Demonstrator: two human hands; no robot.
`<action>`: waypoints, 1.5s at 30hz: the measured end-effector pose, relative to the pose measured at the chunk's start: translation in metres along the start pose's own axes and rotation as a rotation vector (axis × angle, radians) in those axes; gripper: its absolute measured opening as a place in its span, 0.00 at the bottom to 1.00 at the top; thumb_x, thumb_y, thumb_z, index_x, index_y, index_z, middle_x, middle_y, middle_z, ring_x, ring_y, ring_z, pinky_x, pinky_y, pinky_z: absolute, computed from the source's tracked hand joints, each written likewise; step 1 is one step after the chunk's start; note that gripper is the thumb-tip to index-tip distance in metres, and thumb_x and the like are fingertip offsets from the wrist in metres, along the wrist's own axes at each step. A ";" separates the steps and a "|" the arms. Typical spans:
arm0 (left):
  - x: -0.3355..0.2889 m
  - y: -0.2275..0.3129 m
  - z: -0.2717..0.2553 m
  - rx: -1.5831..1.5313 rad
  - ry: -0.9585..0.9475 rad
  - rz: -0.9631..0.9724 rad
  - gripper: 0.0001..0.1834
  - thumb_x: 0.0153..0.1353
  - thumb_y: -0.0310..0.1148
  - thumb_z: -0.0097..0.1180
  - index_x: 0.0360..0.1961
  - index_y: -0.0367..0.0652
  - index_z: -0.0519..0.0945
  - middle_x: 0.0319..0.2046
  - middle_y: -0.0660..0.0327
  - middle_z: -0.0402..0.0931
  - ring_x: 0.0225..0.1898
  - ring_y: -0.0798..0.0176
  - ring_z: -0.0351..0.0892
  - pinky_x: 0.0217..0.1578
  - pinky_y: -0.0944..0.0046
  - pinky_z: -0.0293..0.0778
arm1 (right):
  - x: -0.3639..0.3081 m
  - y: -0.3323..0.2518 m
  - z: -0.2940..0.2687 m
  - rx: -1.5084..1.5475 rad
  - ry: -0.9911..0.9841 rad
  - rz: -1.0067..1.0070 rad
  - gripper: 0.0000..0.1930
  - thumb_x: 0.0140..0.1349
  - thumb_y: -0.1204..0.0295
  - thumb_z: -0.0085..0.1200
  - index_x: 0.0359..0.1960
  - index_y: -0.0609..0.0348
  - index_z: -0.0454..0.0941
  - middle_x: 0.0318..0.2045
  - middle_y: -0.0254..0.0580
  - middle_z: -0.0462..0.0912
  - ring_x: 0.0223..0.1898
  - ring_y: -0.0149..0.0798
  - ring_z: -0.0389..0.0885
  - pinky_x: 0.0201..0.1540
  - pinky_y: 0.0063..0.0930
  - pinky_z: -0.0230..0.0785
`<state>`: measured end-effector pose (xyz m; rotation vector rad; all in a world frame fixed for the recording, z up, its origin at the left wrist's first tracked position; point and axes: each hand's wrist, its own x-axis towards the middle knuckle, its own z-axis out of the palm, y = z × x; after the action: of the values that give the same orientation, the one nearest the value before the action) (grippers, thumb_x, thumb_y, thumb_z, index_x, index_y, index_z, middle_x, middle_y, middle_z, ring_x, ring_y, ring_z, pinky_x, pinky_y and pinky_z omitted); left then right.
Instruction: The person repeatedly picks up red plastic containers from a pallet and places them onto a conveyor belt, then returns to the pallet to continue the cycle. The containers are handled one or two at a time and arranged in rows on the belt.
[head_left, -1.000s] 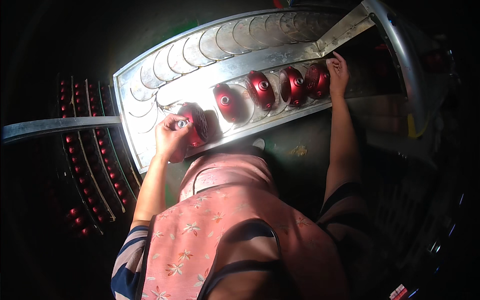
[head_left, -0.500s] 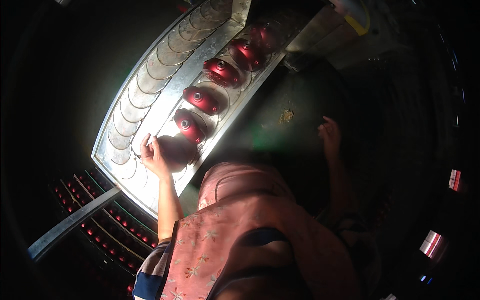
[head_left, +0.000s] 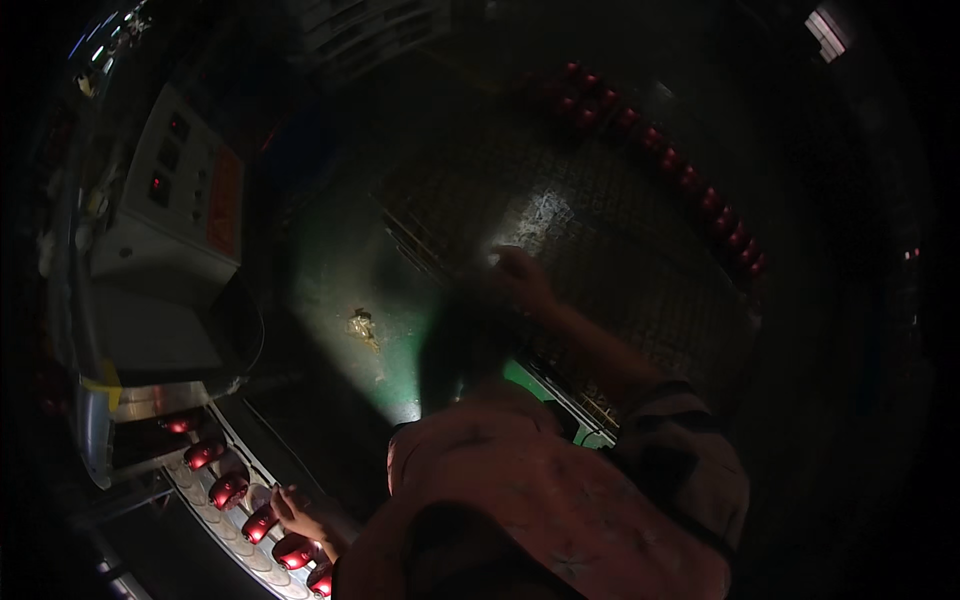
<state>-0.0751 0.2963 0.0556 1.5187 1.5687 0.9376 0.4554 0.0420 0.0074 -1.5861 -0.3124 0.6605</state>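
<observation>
- In the head view, the person's left hand (head_left: 303,517) is at the lower left, just beside a row of red round pieces (head_left: 228,489); its fingers are loose and slightly bent, as if released, and whether they touch the nearest piece cannot be told.
- Six red pieces show in that row, running from below a grey box to the lower edge; they stand in a curved metal trough (head_left: 208,512) lined with overlapping round plates, and the lower ones lie closest to the left hand.
- The right hand (head_left: 520,272) reaches out near the middle, over a dark, grid-patterned surface (head_left: 630,240) with a bright patch; the hand is too dim to tell whether it is clenched, loose or grasping something.
- More red pieces (head_left: 688,178) form a slanting line along the far side of that surface, well apart from the right hand.
- The grey box (head_left: 185,190) at the left carries small lit red displays and an orange label (head_left: 225,205); a yellowish scrap (head_left: 362,327) lies on the green floor (head_left: 335,265), between the box and the right hand.
- The person wears a pink apron (head_left: 530,485) and a striped sleeve (head_left: 690,430).
</observation>
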 end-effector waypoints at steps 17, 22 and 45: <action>-0.025 0.387 0.818 -0.167 -1.398 0.719 0.11 0.64 0.34 0.60 0.45 0.40 0.81 0.30 0.67 0.77 0.27 0.77 0.70 0.26 0.74 0.65 | 0.097 -0.026 -0.344 0.036 0.677 -0.178 0.25 0.59 0.72 0.63 0.59 0.51 0.72 0.47 0.37 0.80 0.47 0.32 0.78 0.46 0.28 0.73; -0.102 0.443 0.999 -0.116 -1.518 0.879 0.11 0.60 0.34 0.63 0.40 0.38 0.84 0.34 0.64 0.82 0.36 0.71 0.79 0.39 0.70 0.73 | 0.222 -0.042 -0.373 -0.074 0.729 -0.230 0.27 0.57 0.68 0.66 0.58 0.53 0.74 0.52 0.41 0.80 0.54 0.36 0.77 0.54 0.33 0.70; -0.167 0.450 1.069 0.109 -1.892 1.325 0.19 0.51 0.35 0.68 0.46 0.50 0.82 0.23 0.63 0.75 0.23 0.65 0.73 0.29 0.62 0.71 | 0.367 -0.035 -0.399 -0.471 0.673 -0.127 0.16 0.56 0.66 0.65 0.47 0.50 0.82 0.21 0.34 0.74 0.24 0.25 0.69 0.30 0.25 0.67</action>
<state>1.0847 0.1488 -0.0238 2.1596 -0.8327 -0.3228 0.9846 -0.0712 -0.0391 -2.1118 -0.0600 -0.0809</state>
